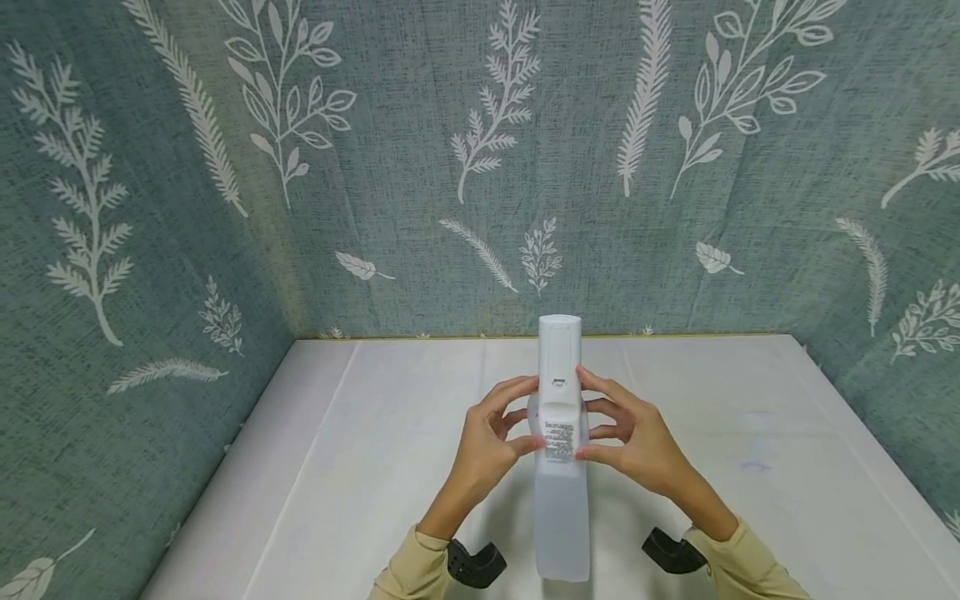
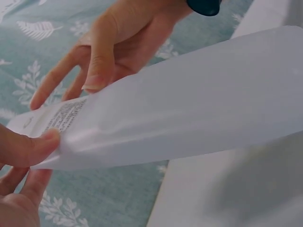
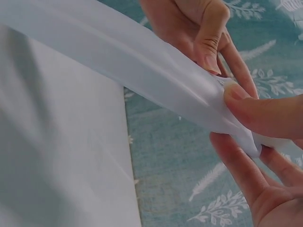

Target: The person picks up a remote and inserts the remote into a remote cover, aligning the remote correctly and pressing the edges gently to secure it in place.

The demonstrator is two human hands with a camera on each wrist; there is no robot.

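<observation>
A white remote control [image 1: 559, 346] is held upright above the table, its back with a battery-cover latch and a printed label towards the head camera. Its lower part sits inside a translucent whitish sleeve [image 1: 562, 525], whose long loose end hangs down below the label. My left hand [image 1: 483, 446] pinches the sleeve's left edge near its mouth, thumb beside the label. On the opposite edge my right hand [image 1: 641, 429] grips with thumb and fingers. In the left wrist view the sleeve [image 2: 189, 99] stretches flat and smooth. The right wrist view shows the sleeve [image 3: 142, 66] bunched near the fingertips.
A white table [image 1: 375, 467] lies under the hands, with fold lines across its cover. Green leaf-patterned cloth [image 1: 420, 167] hangs behind it and at both sides. Black wrist bands [image 1: 476, 565] are worn near the yellowish sleeve cuffs [image 1: 420, 567].
</observation>
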